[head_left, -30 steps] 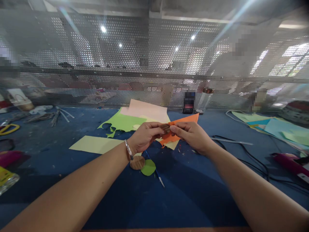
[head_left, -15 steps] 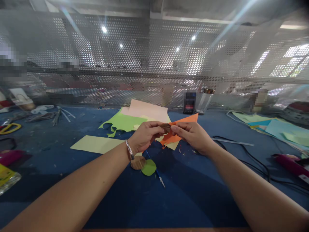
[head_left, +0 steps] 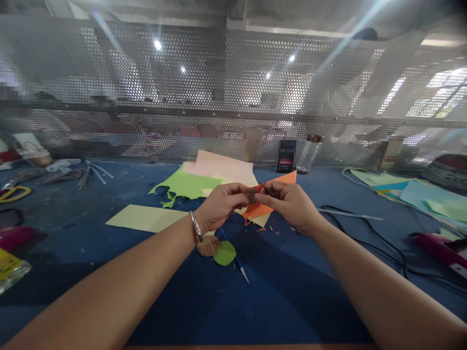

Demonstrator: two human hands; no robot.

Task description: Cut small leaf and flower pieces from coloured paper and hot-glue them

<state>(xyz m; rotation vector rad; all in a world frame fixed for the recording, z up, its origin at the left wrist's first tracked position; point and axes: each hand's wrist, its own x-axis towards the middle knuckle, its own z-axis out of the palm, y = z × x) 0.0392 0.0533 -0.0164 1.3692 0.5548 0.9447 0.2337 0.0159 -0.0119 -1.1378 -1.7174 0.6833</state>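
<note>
My left hand (head_left: 226, 203) pinches a small brown wooden piece (head_left: 250, 194), seen nearly edge-on, from the left side. My right hand (head_left: 288, 204) is closed on its other end, the thumb lying along it. Something thin and dark shows at the right fingertips, too small to name. An orange sheet of paper (head_left: 260, 209) with a ragged lower edge sits just behind the fingers; whether they touch it I cannot tell. Below my left wrist lie a round wooden disc (head_left: 208, 246), a green paper circle (head_left: 224, 253) and a blue-handled craft knife (head_left: 241, 268).
Green cut paper (head_left: 189, 184), a pink sheet (head_left: 222, 165) and a pale yellow strip (head_left: 146, 218) lie on the blue table. A phone (head_left: 286, 156) and a glass bottle (head_left: 309, 154) stand behind. Black cable (head_left: 394, 248) runs at right; yellow-handled scissors (head_left: 16, 194) lie at left.
My right thumb has shifted left along the wooden piece, and a thin dark bit now shows above it. The orange sheet has moved slightly left. A small orange scrap now lies below it.
</note>
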